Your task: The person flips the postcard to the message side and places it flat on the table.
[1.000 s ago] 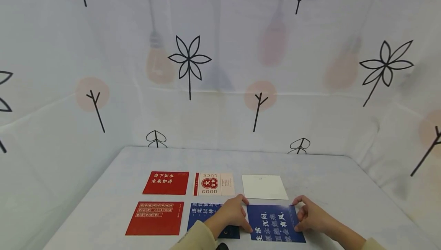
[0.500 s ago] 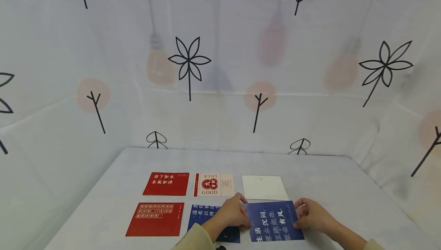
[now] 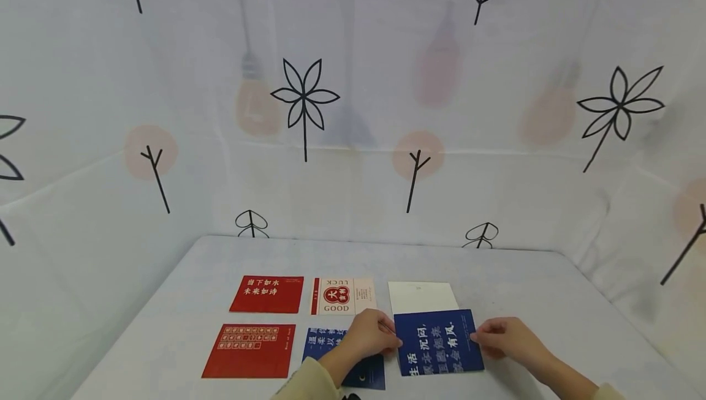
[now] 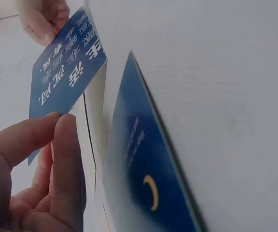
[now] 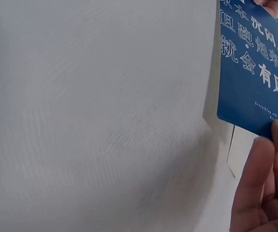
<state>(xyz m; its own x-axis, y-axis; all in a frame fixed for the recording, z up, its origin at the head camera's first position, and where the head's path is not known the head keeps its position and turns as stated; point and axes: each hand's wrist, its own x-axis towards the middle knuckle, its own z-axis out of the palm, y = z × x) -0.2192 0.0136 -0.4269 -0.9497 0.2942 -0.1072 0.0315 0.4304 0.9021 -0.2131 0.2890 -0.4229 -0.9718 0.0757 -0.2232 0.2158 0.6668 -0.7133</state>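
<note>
A blue card with white Chinese lettering [image 3: 438, 343] is held up off the table between both hands, tilted, its top overlapping the white card [image 3: 423, 297] behind it in the head view. My left hand [image 3: 368, 337] pinches its left edge between thumb and finger, plain in the left wrist view. At the opposite edge, my right hand [image 3: 510, 345] pinches it with thumb and fingertips; the right wrist view shows this grip near a corner. A second blue card with a yellow moon [image 4: 144, 179] lies below my left hand, which partly hides it in the head view.
On the white table [image 3: 165, 302] a red card with white lettering [image 3: 267, 294] and a cream card reading GOOD LUCK [image 3: 342, 296] lie in the back row. Nearer is a red card with small squares [image 3: 249, 357]. A patterned white cloth [image 3: 353, 192] hangs behind.
The lettered blue card has risen off the table and now covers the lower part of the white card. Both hands have moved with it, keeping their hold on its sides.
</note>
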